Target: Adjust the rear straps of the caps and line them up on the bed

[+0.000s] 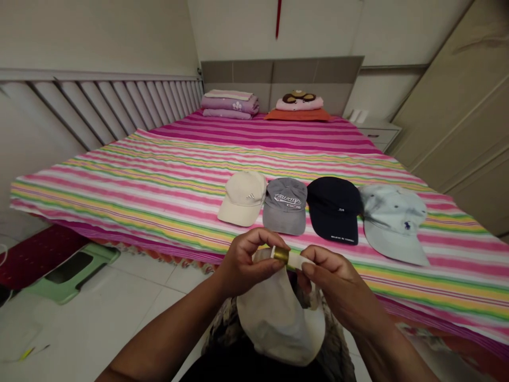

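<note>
A cream cap (pixel 274 318) hangs over my lap, its back strap held up between both hands. My left hand (pixel 254 262) is closed, with thumb and index finger pinching the strap at its gold metal buckle (pixel 280 255). On the other side, my right hand (pixel 330 270) pinches the pale strap (pixel 296 260) just right of the buckle. Beyond my hands, a row of caps lies on the bed: a beige cap (pixel 244 196), a grey cap (pixel 285 204), a black cap (pixel 334 204) and a pale tie-dye cap (pixel 393 217). My fingers hide part of the strap.
The caps rest on a bed with a striped sheet (pixel 159 180). Folded purple bedding (pixel 230 104) and a pink pillow (pixel 300 103) sit by the headboard (pixel 238 71). A green stool (pixel 71 276) stands on the floor at left, a white nightstand (pixel 379 132) at far right.
</note>
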Demonstrator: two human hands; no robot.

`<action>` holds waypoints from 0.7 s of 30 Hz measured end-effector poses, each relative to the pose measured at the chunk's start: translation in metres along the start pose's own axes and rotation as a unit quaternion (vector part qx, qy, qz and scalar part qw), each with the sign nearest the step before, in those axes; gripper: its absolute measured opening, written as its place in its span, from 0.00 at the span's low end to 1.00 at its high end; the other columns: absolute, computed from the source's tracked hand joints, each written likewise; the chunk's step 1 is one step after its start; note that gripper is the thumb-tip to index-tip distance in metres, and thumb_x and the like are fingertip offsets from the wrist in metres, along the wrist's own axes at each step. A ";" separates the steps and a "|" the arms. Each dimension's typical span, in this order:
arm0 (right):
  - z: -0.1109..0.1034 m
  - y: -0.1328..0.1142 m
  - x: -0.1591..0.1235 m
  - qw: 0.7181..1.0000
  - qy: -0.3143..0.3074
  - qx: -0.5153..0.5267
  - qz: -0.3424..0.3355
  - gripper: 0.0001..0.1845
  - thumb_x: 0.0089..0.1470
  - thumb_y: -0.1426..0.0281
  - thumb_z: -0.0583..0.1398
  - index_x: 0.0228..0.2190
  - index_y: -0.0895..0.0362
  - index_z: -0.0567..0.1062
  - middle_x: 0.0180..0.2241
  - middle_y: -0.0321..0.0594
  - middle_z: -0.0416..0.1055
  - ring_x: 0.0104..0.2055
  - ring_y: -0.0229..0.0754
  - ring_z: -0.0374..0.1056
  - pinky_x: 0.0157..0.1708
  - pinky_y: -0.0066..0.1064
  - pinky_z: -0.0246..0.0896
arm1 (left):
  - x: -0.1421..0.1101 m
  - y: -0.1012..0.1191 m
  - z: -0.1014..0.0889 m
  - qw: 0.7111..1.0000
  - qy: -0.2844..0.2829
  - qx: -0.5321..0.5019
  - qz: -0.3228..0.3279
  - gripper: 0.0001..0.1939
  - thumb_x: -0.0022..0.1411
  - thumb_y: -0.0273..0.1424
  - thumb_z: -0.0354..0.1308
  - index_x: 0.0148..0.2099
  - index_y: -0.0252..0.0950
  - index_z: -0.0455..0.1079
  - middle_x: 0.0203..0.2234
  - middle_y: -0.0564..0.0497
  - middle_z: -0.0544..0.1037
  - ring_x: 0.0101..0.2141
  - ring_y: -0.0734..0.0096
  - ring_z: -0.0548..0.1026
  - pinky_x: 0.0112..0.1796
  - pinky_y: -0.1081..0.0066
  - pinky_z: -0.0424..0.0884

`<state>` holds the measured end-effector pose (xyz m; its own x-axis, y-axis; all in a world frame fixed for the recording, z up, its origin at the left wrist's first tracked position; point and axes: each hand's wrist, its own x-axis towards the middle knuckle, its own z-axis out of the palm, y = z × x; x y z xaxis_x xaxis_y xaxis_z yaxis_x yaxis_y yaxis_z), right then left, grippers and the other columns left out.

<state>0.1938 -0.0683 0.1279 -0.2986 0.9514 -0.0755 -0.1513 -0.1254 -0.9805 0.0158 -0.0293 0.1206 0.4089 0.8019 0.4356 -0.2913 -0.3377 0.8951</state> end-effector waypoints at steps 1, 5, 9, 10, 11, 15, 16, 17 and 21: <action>0.002 0.000 0.001 1.000 -0.005 0.006 -0.002 0.12 0.50 0.63 0.59 0.23 0.58 0.67 0.18 0.30 0.63 0.19 0.30 0.54 0.20 0.23 0.47 | 0.000 -0.001 0.000 1.000 -0.002 -0.018 -0.009 0.09 0.50 0.27 0.61 0.36 0.33 0.67 0.31 0.48 0.74 0.34 0.71 0.71 0.38 0.69 0.67; 0.008 -0.002 0.004 1.000 -0.027 0.013 0.000 0.12 0.49 0.64 0.60 0.21 0.58 0.67 0.17 0.30 0.62 0.18 0.29 0.54 0.18 0.22 0.47 | 0.001 -0.003 -0.001 0.999 -0.015 -0.039 -0.020 0.10 0.48 0.29 0.62 0.34 0.33 0.68 0.29 0.49 0.73 0.32 0.72 0.71 0.38 0.68 0.67; 0.011 -0.005 0.005 0.999 -0.034 0.017 0.019 0.13 0.48 0.64 0.60 0.20 0.59 0.66 0.17 0.29 0.61 0.16 0.27 0.50 0.16 0.21 0.44 | 0.000 -0.002 -0.002 1.000 -0.022 0.009 -0.016 0.10 0.47 0.29 0.63 0.34 0.33 0.68 0.29 0.49 0.74 0.33 0.71 0.71 0.43 0.64 0.65; 0.011 -0.006 0.006 0.999 -0.039 0.016 0.021 0.13 0.48 0.64 0.61 0.20 0.59 0.66 0.17 0.29 0.61 0.16 0.27 0.50 0.16 0.21 0.44 | 0.000 -0.002 -0.003 1.000 -0.023 0.015 -0.016 0.10 0.47 0.29 0.63 0.34 0.33 0.69 0.29 0.49 0.74 0.33 0.71 0.71 0.44 0.64 0.65; 0.011 -0.006 0.006 0.999 -0.045 0.016 0.022 0.13 0.48 0.64 0.60 0.20 0.59 0.66 0.17 0.30 0.62 0.16 0.27 0.51 0.16 0.22 0.45 | 0.000 -0.002 -0.003 1.000 -0.023 0.015 -0.013 0.10 0.47 0.29 0.63 0.34 0.33 0.69 0.29 0.49 0.74 0.33 0.71 0.72 0.44 0.64 0.65; 0.005 -0.005 0.007 0.997 -0.064 0.013 0.032 0.16 0.52 0.59 0.56 0.25 0.59 0.70 0.21 0.36 0.67 0.21 0.33 0.60 0.21 0.25 0.52 | 0.000 -0.004 -0.006 0.999 -0.013 -0.043 0.004 0.10 0.47 0.28 0.64 0.35 0.34 0.70 0.30 0.49 0.75 0.34 0.70 0.73 0.43 0.64 0.67; 0.004 -0.004 0.008 0.997 -0.066 0.012 0.037 0.17 0.53 0.58 0.55 0.26 0.60 0.70 0.22 0.37 0.67 0.23 0.34 0.61 0.22 0.26 0.54 | 0.000 -0.005 -0.007 0.998 -0.009 -0.057 0.005 0.10 0.47 0.28 0.64 0.35 0.34 0.70 0.30 0.49 0.75 0.34 0.70 0.73 0.43 0.64 0.67; 0.002 -0.004 0.008 0.997 -0.066 0.013 0.042 0.17 0.53 0.58 0.55 0.27 0.60 0.71 0.22 0.38 0.68 0.23 0.35 0.62 0.23 0.26 0.54 | 0.000 -0.005 -0.008 0.998 -0.004 -0.063 0.003 0.10 0.47 0.28 0.64 0.35 0.35 0.70 0.31 0.50 0.76 0.34 0.71 0.73 0.43 0.64 0.67; 0.002 -0.001 0.007 0.997 -0.046 0.024 0.052 0.15 0.48 0.61 0.60 0.22 0.60 0.69 0.16 0.33 0.64 0.18 0.31 0.56 0.20 0.24 0.51 | -0.001 -0.007 -0.010 0.999 0.006 -0.051 -0.005 0.11 0.46 0.27 0.64 0.35 0.34 0.70 0.30 0.50 0.76 0.34 0.72 0.73 0.45 0.63 0.66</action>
<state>0.1896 -0.0618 0.1291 -0.3989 0.9034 -0.1570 -0.1592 -0.2369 -0.9584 0.0087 -0.0228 0.1134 0.4027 0.8108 0.4247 -0.3734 -0.2781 0.8850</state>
